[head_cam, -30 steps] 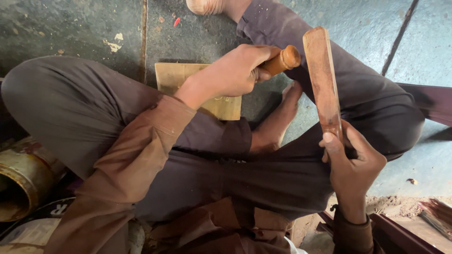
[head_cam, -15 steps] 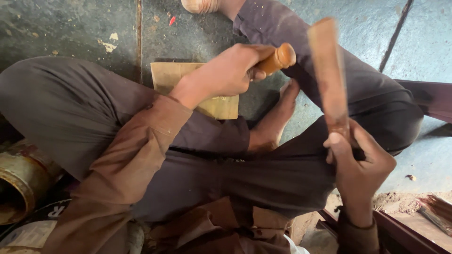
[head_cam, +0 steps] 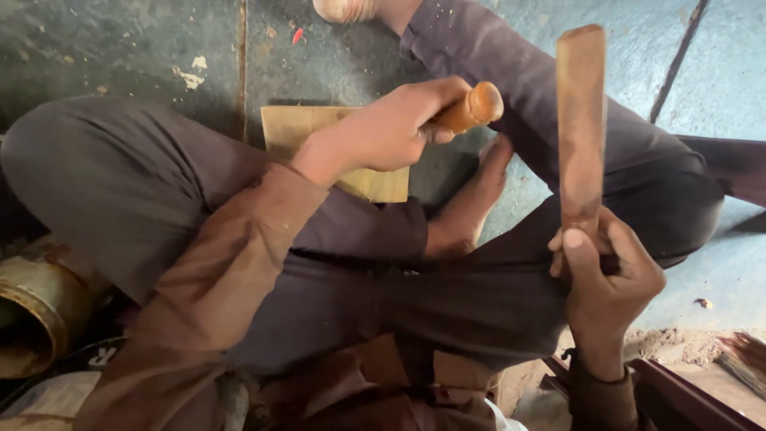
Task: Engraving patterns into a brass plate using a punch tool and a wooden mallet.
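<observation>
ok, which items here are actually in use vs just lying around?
In use:
left hand gripping round wooden handle
right hand holding flat wooden stick

Lying about:
wooden board on floor
brass vessel
red scrap

- The flat wooden stick (head_cam: 581, 128) is long, narrow and brown, darker and worn at its lower part. It stands almost upright over the right knee, rounded end up, its bottom gripped in the right hand (head_cam: 604, 279), thumb pressed flat on its face.
- The round wooden handle (head_cam: 471, 109) is orange-brown and smooth, with a ringed end face. It pokes out of the closed left hand (head_cam: 395, 128), pointing toward the stick, well apart from it.
</observation>
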